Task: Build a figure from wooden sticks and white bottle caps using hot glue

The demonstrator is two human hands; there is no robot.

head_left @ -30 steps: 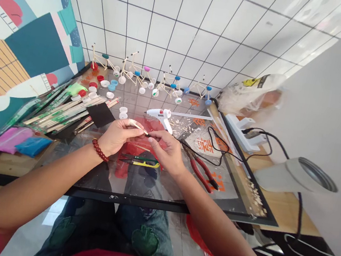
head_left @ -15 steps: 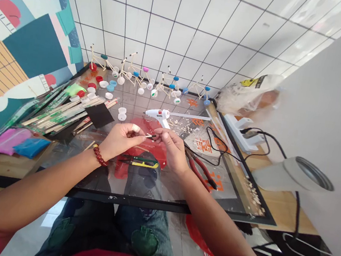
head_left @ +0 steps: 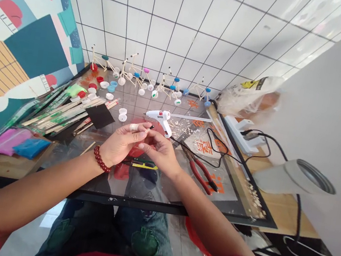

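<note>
**Left hand (head_left: 119, 144) pinches a short wooden stick (head_left: 148, 128) over the glass tabletop (head_left: 175, 199)**

The stick sits between the fingertips, above the middle of the table, with a dark far end. The right hand (head_left: 160, 153) is curled, its fingers (head_left: 150, 145) closed just beside the stick; whether they touch it is hard to tell. A white hot glue gun (head_left: 159, 117) lies just beyond, red-handled pliers (head_left: 201, 176) to the right, small snips (head_left: 141, 164) beneath the hands. Bottle-cap bicycle models (head_left: 169, 87) stand along the far edge.
</note>
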